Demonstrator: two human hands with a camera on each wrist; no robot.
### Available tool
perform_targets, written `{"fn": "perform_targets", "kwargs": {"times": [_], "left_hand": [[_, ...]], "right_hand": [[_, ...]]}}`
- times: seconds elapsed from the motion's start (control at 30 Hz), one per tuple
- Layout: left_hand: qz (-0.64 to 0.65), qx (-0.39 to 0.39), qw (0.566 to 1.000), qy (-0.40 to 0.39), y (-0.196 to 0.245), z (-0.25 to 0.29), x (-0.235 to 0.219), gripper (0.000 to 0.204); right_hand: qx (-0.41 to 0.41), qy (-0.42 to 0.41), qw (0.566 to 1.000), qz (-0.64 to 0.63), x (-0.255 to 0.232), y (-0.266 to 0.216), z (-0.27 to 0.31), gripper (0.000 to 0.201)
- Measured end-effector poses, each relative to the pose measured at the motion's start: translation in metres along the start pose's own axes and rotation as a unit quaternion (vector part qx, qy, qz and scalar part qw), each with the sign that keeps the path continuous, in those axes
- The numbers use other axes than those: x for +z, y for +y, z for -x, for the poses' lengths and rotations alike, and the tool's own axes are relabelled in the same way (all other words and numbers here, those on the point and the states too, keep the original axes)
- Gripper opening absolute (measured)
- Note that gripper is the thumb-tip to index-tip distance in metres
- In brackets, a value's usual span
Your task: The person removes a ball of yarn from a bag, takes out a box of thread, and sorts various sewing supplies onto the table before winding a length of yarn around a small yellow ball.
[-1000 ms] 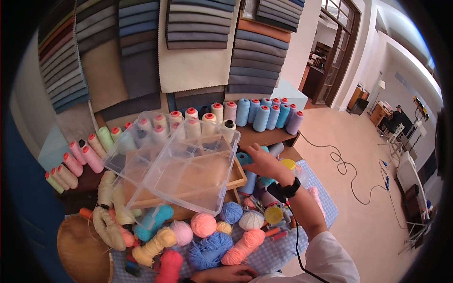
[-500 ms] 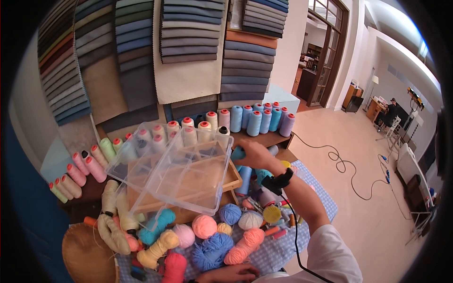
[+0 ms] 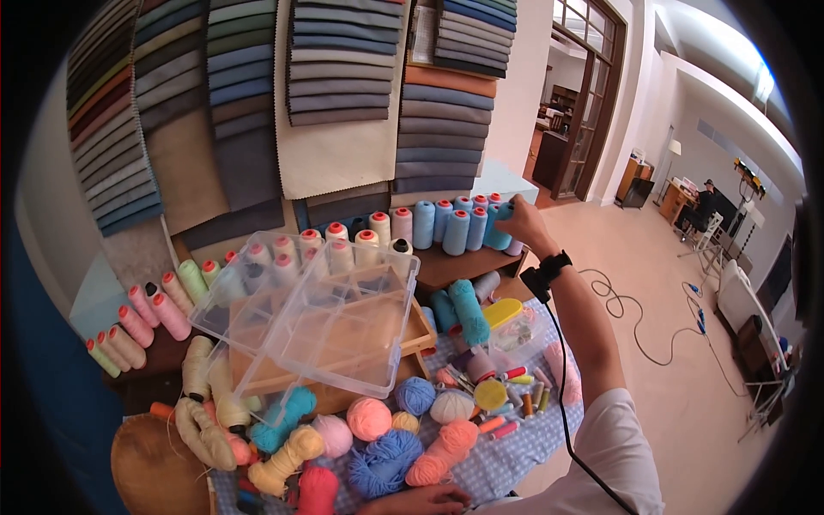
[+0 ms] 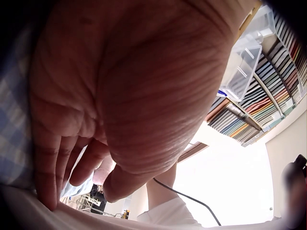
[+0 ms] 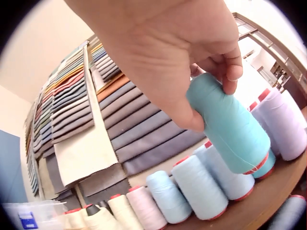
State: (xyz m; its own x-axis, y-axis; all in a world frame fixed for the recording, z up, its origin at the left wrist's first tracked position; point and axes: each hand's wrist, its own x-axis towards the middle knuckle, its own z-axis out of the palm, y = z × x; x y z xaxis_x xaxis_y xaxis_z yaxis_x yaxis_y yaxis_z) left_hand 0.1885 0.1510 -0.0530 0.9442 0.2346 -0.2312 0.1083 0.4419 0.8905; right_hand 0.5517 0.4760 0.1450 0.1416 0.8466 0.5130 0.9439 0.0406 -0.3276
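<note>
My right hand (image 3: 528,227) is at the right end of the row of thread cones on the brown shelf. In the right wrist view its thumb and fingers grip a teal cone of thread (image 5: 232,127) round the top. That cone tilts a little, its base overlapping another teal cone, with a lilac cone (image 5: 284,122) to its right and pale blue cones (image 5: 199,187) to its left. My left hand (image 3: 425,499) lies at the table's front edge below the yarn balls, palm showing in the left wrist view and fingers loosely bent, holding nothing.
A clear plastic divided box (image 3: 335,318) lies tilted over a wooden tray (image 3: 416,330). Yarn balls, such as a blue one (image 3: 386,463), and small spools crowd the checked cloth (image 3: 506,459). A yellow-lidded tub (image 3: 515,339) stands at right. Fabric swatches (image 3: 339,94) hang behind.
My right hand first reached to the teal cone beside the tray, then gripped it and carried it up and right to the shelf row. The left hand stays in place.
</note>
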Motion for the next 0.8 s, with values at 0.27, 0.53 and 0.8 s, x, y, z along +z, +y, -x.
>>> {"fn": "perform_targets", "kwargs": {"times": [0.27, 0.53, 0.8], "left_hand": [[-0.059, 0.006, 0.998, 0.005, -0.005, -0.003, -0.002, 0.032], [-0.035, 0.015, 0.999, 0.002, -0.003, -0.002, -0.003, 0.031], [-0.051, 0.023, 0.998, 0.013, -0.004, -0.002, 0.0, 0.03]], "right_hand": [[0.003, 0.027, 0.999, 0.019, 0.026, 0.024, 0.0, 0.048], [0.019, 0.041, 0.999, 0.003, 0.055, 0.032, 0.01, 0.054], [-0.005, 0.044, 0.999, 0.002, 0.056, 0.027, 0.032, 0.066]]}}
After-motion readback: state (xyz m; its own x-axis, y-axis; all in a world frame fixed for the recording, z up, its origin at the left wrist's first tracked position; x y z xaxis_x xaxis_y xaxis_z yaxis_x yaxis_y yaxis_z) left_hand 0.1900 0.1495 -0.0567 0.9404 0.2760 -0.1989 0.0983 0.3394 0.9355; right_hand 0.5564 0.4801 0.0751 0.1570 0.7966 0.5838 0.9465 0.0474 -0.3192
